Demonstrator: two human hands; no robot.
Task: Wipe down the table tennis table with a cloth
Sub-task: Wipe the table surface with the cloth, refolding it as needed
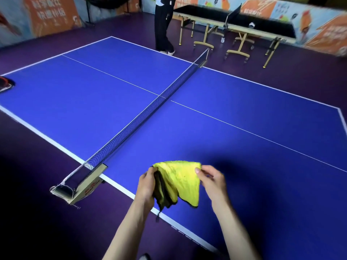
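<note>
A table tennis hall: a blue tabletop (pixel 234 102) with a net (pixel 142 113), a second table (pixel 234 19) beyond, purple sports floor (pixel 28 175), banners (pixel 52 15) on walls.

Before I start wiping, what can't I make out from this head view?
- Dark object at the blue table's far-left corner: cut by the frame edge.
- Cloth underside: folded between left hand and right hand.
- Dust on the table: too fine to see.
- Person's upper body: cut off at top.

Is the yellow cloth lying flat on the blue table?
No, both hands, left hand and right hand, hold the yellow cloth up above the table.
</note>
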